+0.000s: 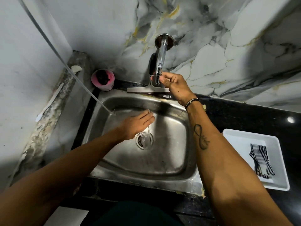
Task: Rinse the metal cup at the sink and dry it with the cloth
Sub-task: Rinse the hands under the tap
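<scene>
Over the steel sink (171, 168), my left hand (136, 126) lies flat, palm down, fingers stretched out and holding nothing that I can see. Water streams past its fingertips onto the drain (144, 141). My right hand (174, 84) is up at the chrome tap (160, 62), with its fingers pinched around the tap's lower end. A striped black-and-white cloth (260, 159) lies crumpled in a white tray (241, 136) on the counter to the right. No metal cup is in view.
A pink tub (103, 80) with a dark scrubber stands at the sink's back left corner. A squeegee (146, 90) rests behind the basin. A thin white hose (78, 75) slants down into the sink from the upper left. A toothbrush (48, 103) lies on the left ledge. A black counter (244, 116) runs to the right.
</scene>
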Available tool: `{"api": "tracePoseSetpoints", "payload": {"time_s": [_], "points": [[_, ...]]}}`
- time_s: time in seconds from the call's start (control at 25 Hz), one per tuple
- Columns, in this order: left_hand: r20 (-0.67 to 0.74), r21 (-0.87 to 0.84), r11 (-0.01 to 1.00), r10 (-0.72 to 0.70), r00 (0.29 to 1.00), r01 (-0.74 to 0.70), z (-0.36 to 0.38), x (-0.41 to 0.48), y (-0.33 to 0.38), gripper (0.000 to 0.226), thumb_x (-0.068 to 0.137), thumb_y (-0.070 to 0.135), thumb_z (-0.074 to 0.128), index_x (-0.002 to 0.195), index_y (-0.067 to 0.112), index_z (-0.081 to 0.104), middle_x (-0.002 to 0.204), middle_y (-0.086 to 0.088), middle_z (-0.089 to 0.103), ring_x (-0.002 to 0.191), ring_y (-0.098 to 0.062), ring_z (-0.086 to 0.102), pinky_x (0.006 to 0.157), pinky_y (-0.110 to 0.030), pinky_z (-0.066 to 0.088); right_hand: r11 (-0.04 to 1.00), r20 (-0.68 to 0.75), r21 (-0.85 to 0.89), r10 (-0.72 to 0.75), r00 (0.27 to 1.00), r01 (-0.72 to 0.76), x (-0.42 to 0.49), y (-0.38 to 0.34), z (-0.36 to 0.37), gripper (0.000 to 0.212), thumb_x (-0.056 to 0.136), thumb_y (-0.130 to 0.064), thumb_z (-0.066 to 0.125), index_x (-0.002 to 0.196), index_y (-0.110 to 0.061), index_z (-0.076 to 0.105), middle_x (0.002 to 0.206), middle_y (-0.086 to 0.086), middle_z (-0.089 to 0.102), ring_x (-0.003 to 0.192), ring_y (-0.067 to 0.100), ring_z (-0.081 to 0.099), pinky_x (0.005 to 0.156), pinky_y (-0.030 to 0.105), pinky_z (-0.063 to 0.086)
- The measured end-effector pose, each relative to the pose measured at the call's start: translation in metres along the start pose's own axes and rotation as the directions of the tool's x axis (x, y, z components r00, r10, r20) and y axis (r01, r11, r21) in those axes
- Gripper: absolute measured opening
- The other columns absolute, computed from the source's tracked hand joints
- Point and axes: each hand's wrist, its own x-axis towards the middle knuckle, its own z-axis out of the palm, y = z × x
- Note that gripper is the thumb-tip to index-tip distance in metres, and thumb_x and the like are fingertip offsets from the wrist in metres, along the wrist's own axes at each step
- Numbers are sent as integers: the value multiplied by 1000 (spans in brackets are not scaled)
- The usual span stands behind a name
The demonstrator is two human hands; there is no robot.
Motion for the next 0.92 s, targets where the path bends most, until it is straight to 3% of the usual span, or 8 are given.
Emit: {"api": "tracePoseSetpoints", "payload": {"time_s": [0.08, 0.12, 0.2, 0.48, 0.64, 0.76, 0.84, 0.92], "points": [[-18, 280, 950, 150, 988, -140, -7, -2, 2, 71, 92, 2, 68, 161, 13, 54, 164, -12, 57, 149, -33, 58, 112, -37, 57, 1000, -13, -15, 12, 1000, -12, -3, -3, 1, 29, 108, -6, 58, 133, 3, 71, 109, -8, 83, 98, -7, 74, 88, 6, 53], [0, 396, 896, 218, 976, -200, -8, -4, 4, 58, 104, -3, 46, 161, 10, 52, 164, -14, 56, 149, -35, 57, 118, -42, 54, 1000, -18, -23, 3, 1000, -4, -4, -4, 2, 30, 109, -6, 57, 133, 5, 71, 118, 3, 82, 104, 1, 74, 93, 8, 54], [8, 502, 838, 242, 970, -213, -17, -9, 5, 78, 104, -17, 1, 157, 6, 53, 162, -16, 58, 148, -37, 57, 119, -45, 51, 1000, -15, -25, -13, 1000, 12, -6, -7, 2, 31, 109, -4, 56, 134, 8, 69, 132, 19, 75, 112, 13, 70, 98, 10, 53], [-181, 533, 841, 220, 959, -92, -28, -22, 37, 49, 109, -8, 36, 145, 11, 62, 152, -12, 66, 142, -33, 64, 99, -37, 61, 997, -39, -72, 23, 999, -26, -12, -16, 6, 36, 109, -4, 56, 142, 9, 63, 143, 21, 69, 125, 20, 66, 103, 13, 51], [-184, 503, 862, 184, 966, -69, -38, -24, 47, 57, 108, -7, 17, 157, 2, 46, 162, -20, 54, 150, -42, 52, 111, -44, 56, 993, -71, -106, 47, 996, -55, -12, -18, 11, 36, 108, -1, 56, 141, 10, 63, 143, 21, 68, 119, 14, 61, 115, 27, 45], [-278, 301, 953, 66, 958, 22, -46, -22, 55, 68, 100, -10, 10, 162, -7, 38, 167, -29, 45, 156, -50, 42, 122, -51, 47, 989, -108, -111, 90, 990, -102, -19, -10, 13, 34, 108, 0, 56, 139, 10, 65, 141, 23, 70, 118, 18, 64, 114, 27, 46], [-427, -73, 984, -179, 886, 163, -55, -20, 58, 71, 83, 1, 64, 153, -6, 55, 157, -26, 59, 147, -47, 56, 112, -47, 58, 990, -148, -82, 102, 984, -115, -31, -5, 10, 34, 107, -1, 57, 139, 9, 65, 141, 23, 70, 129, 28, 67, 123, 36, 45], [-287, -578, 781, -464, 838, 235, -58, -17, 61, 102, 63, 8, 95, 155, -3, 52, 158, -23, 55, 146, -42, 56, 112, -51, 58, 993, -199, -56, 87, 976, -100, -50, 1, 2, 35, 106, -5, 61, 139, 6, 66, 139, 22, 71, 136, 32, 66, 124, 44, 45]]}}
